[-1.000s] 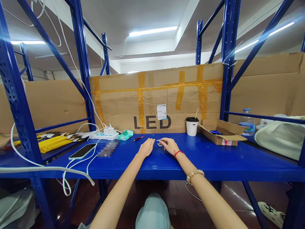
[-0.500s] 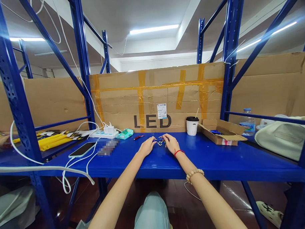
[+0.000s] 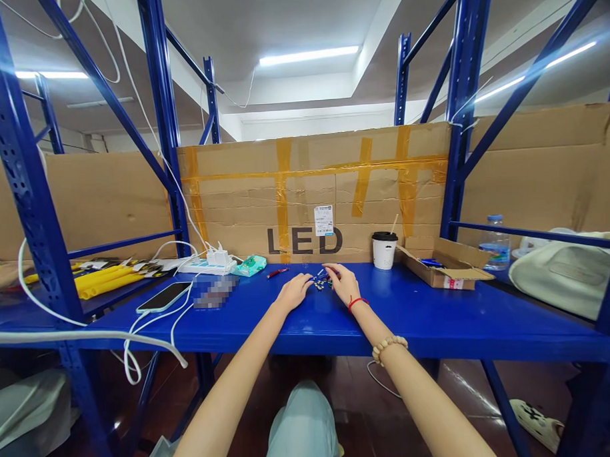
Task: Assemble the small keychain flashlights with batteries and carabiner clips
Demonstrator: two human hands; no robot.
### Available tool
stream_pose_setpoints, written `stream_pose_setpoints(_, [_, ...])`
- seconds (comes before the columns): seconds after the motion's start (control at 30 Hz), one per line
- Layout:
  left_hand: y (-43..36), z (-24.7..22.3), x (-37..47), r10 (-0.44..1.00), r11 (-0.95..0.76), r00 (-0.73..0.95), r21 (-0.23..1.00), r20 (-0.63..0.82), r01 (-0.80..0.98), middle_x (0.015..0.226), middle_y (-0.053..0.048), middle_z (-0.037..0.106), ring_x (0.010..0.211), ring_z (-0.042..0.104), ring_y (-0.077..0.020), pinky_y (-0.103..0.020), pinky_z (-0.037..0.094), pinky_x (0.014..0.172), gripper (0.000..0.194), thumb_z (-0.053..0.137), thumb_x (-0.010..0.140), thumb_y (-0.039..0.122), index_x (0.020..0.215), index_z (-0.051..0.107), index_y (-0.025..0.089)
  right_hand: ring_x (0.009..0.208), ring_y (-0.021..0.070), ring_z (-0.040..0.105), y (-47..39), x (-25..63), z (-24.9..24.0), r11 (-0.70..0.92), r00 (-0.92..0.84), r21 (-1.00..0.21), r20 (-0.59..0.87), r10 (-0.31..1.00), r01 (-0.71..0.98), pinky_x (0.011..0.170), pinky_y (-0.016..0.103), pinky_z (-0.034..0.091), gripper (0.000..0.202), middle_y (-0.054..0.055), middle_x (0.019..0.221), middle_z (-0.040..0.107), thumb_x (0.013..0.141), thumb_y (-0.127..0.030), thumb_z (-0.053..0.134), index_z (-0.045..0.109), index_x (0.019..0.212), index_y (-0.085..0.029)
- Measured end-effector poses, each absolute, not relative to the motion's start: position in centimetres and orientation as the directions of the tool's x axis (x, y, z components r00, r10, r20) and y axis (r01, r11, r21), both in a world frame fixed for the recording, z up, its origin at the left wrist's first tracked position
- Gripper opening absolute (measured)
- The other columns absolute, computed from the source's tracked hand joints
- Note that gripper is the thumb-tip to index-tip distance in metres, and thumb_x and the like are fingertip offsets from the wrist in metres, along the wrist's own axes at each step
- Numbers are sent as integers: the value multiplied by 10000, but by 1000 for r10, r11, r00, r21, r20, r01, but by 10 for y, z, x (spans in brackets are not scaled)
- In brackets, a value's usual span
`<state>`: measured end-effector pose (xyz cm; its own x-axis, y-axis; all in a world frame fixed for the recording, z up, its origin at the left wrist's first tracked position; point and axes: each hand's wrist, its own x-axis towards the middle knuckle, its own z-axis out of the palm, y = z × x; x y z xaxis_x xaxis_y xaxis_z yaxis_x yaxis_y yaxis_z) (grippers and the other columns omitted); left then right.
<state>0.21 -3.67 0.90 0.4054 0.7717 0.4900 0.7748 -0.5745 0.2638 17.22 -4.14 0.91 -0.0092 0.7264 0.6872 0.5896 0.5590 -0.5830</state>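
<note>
Several small shiny pieces (image 3: 319,283) lie between my hands on the blue table (image 3: 298,329), with something thin and blue among them. My left hand (image 3: 296,291) rests at their left side, its fingers bent together; what its fingertips hold is too small to make out. On the right, my right hand (image 3: 343,284), with a red string at the wrist, arches over the pieces. Its fingers are bent toward them, and whatever lies under its fingertips is partly hidden.
A red pen (image 3: 277,273) and a green packet (image 3: 250,266) lie left of my hands, near a power strip (image 3: 206,264) and phone (image 3: 164,297) with cables. To the right stand a lidded cup (image 3: 384,251) and an open cardboard box (image 3: 444,271).
My right hand's fingers have shifted slightly, with the index finger stretched further left over the pieces. My left hand has hardly moved.
</note>
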Motion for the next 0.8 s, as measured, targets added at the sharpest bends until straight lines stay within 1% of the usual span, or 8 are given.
stream_pose_setpoints(0.17, [-40,10,3,745,-619,463,238,481,749,1100,-22,558,1047,495,-171,-293,385,906,256,338,896,320,1050,528,246,537,108,565,-38,172,7,542,-6,-593,672,741,596,591,253,456,327,17,907,656,824,-418,386,631,937,-233])
stream_pose_setpoints(0.33, [-40,11,3,728,-648,499,235,470,724,1009,1,599,985,524,-164,-277,399,875,228,361,886,334,970,556,249,462,92,549,-34,170,4,538,-96,-584,619,780,607,562,247,460,296,11,836,675,804,-397,440,673,862,-224])
stream_pose_setpoints(0.4, [-39,10,3,727,-652,504,239,466,720,1005,4,602,980,527,-164,-270,404,862,216,376,881,335,960,557,247,463,94,554,-32,169,3,537,-129,-583,596,793,610,564,248,466,275,17,831,681,798,-369,459,679,869,-218])
stream_pose_setpoints(0.53, [-38,9,3,735,-646,503,246,455,722,1003,-6,599,970,532,-164,-267,403,856,222,388,874,350,945,564,235,548,116,599,-29,169,2,524,-160,-588,557,815,616,614,254,483,252,34,854,687,785,-312,489,671,921,-205])
stream_pose_setpoints(0.6, [-38,9,3,743,-638,498,249,448,729,968,-12,604,929,545,-166,-266,415,828,227,405,863,368,924,573,226,574,127,612,-29,169,1,512,-177,-591,531,829,624,608,251,484,249,36,805,691,773,-287,508,667,939,-194])
stream_pose_setpoints(0.67, [-38,9,3,752,-628,490,251,441,737,912,-13,610,873,557,-167,-264,429,788,228,436,844,387,894,582,218,562,132,613,-28,169,0,502,-198,-589,503,841,634,573,242,478,240,29,715,686,772,-276,507,672,919,-182])
stream_pose_setpoints(0.8, [-38,8,3,762,-613,480,245,435,751,836,-16,604,796,561,-171,-262,441,733,228,507,795,412,838,600,208,560,134,606,-28,170,-2,500,-244,-561,469,849,660,553,228,447,217,0,595,649,777,-293,494,682,759,-187])
